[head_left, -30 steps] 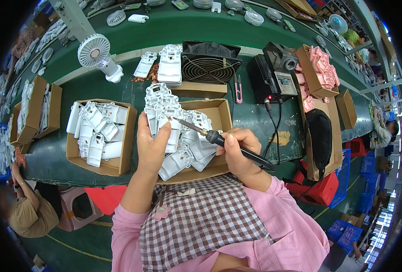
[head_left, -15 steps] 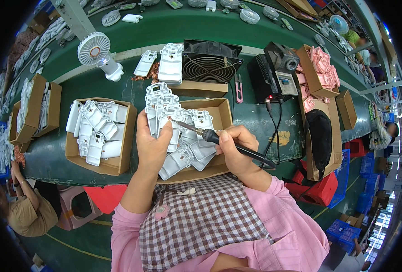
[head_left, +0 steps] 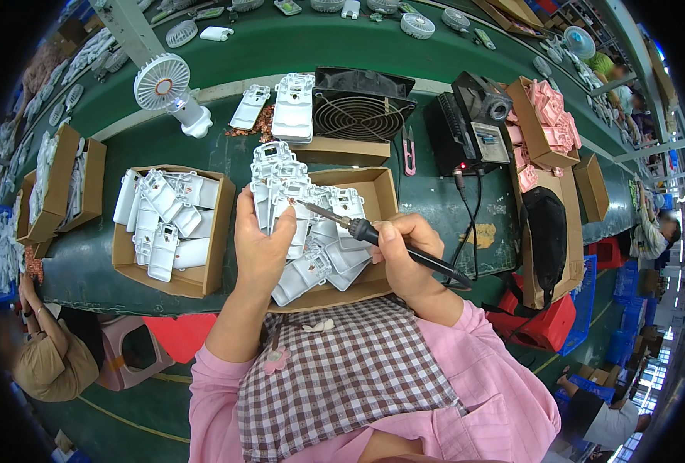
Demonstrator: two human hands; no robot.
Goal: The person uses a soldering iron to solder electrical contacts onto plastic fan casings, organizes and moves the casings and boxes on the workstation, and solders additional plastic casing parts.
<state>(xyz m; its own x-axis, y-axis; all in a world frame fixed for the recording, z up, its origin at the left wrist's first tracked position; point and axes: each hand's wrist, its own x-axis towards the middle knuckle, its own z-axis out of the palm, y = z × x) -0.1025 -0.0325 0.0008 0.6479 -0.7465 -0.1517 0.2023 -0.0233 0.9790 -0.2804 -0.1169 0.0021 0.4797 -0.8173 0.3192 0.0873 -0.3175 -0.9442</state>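
Observation:
My left hand (head_left: pixel 262 245) grips a stack of white plastic housings (head_left: pixel 278 171), its thumb on the near side and its fingers mostly hidden behind. In my right hand (head_left: pixel 409 255) is a soldering iron (head_left: pixel 364 231) with a black handle, held like a pen. Its metal tip points left and reaches a small copper-coloured spot on the housing beside my left thumb; whether it touches I cannot tell. Beneath both hands is a cardboard box (head_left: pixel 377 185) with more white housings (head_left: pixel 304 276) in it.
A second box of housings (head_left: pixel 211 270) stands left. Behind are a small white fan (head_left: pixel 162 82), a black fan unit (head_left: pixel 359 116), pink-handled snips (head_left: pixel 409 158) and a black soldering station (head_left: pixel 466 131). Pink parts (head_left: pixel 547 116) fill a box at right. A green conveyor (head_left: pixel 280 42) carries fan parts.
The fan parts on the conveyor have shifted slightly left. My hands, the housings and the soldering iron hold nearly the same pose. A person at the lower right has moved.

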